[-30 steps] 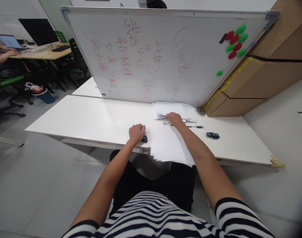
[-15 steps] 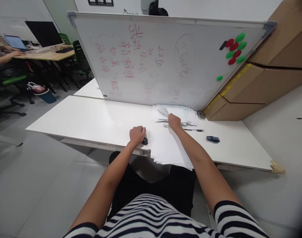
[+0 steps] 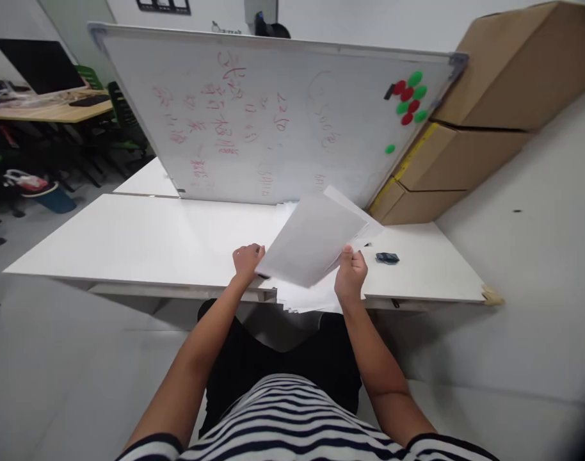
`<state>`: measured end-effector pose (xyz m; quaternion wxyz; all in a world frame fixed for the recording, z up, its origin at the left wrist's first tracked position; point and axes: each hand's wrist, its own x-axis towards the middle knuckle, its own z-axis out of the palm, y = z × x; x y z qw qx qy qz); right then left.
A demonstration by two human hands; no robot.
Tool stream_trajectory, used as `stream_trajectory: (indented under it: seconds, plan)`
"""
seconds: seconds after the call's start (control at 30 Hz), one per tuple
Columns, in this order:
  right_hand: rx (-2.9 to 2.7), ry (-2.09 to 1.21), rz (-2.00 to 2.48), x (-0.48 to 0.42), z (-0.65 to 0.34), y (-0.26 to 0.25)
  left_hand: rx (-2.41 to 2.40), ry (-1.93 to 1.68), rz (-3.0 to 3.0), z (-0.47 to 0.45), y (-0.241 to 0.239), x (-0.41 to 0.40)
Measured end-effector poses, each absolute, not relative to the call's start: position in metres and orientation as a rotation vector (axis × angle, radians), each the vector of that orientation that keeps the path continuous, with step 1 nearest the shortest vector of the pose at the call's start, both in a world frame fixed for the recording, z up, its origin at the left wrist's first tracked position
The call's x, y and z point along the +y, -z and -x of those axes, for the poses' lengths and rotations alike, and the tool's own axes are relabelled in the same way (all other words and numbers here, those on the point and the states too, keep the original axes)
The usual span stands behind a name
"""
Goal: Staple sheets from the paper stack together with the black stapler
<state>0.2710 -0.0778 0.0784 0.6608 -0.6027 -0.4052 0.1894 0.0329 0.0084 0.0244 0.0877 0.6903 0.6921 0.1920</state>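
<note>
My right hand (image 3: 350, 276) is closed on the edge of a white sheet of paper (image 3: 314, 240) and holds it lifted and tilted above the white table (image 3: 143, 237). My left hand (image 3: 247, 261) stays fisted at the sheet's left corner; the small black object seen under it earlier is hidden by the paper. Below the lifted sheet, a pile of white papers (image 3: 306, 298) hangs over the table's near edge. The far pile by the whiteboard is mostly covered by the raised sheet.
A large whiteboard (image 3: 254, 121) with red writing and red and green magnets (image 3: 409, 97) leans at the table's back. Cardboard boxes (image 3: 484, 121) stand to the right. A small dark object (image 3: 387, 258) lies on the table right of my hands. A desk with a monitor (image 3: 38, 64) is far left.
My right hand has drawn a sheet off the far pile and pulled it toward me, raising it above the near pile. The left hand has stayed in place. The camera view shifted rightward.
</note>
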Motion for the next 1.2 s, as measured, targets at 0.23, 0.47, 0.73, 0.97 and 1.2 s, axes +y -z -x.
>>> stream_trajectory:
  seconds: [0.23,0.47,0.73,0.97,1.2]
  plan:
    - [-0.932,-0.468,1.400,-0.107,-0.282,-0.069,1.411,-1.221,-1.875,-0.054,-0.070,-0.024]
    - [-0.978,-0.461,1.416,-0.107,-0.288,-0.062,1.278,-1.202,-1.675,-0.084,-0.108,-0.060]
    - [-0.999,-0.672,1.160,-0.115,-0.287,-0.077,1.238,-1.225,-1.582,-0.091,-0.098,-0.059]
    - [-1.140,-0.663,1.200,-0.111,-0.280,-0.068,1.074,-1.109,-1.360,-0.110,-0.079,-0.051]
    - [-1.174,-0.604,1.112,-0.105,-0.292,-0.065,1.164,-1.302,-1.611,-0.103,-0.079,-0.067]
